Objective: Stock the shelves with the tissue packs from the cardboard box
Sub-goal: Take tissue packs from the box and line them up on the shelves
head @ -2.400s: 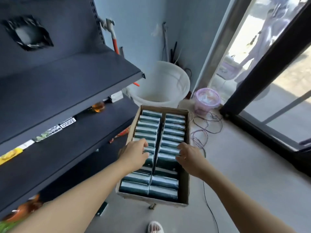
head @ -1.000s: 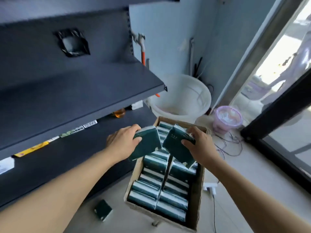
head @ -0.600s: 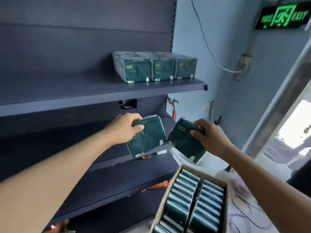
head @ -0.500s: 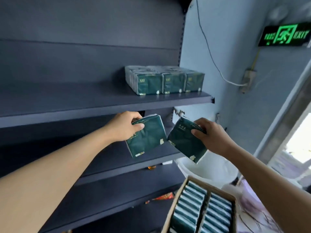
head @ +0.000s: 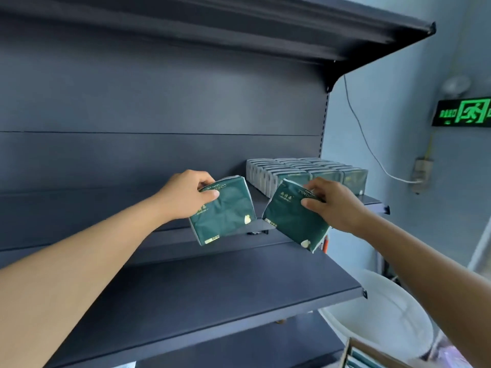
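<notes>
Tissue packs, two: one (head: pixel 224 211) is being pinched by the left hand (head: pixel 186 196), one (head: pixel 295 216) by the right hand (head: pixel 332 205), both being carried toward the stocked row (head: pixel 305 171) on the upper shelf (head: pixel 377 204); placement beside it is being called for next.

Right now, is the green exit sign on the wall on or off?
On. The exit sign glows bright green: its running figure and letters are lit against a dark panel on the blue wall, right of the shelves.
</notes>
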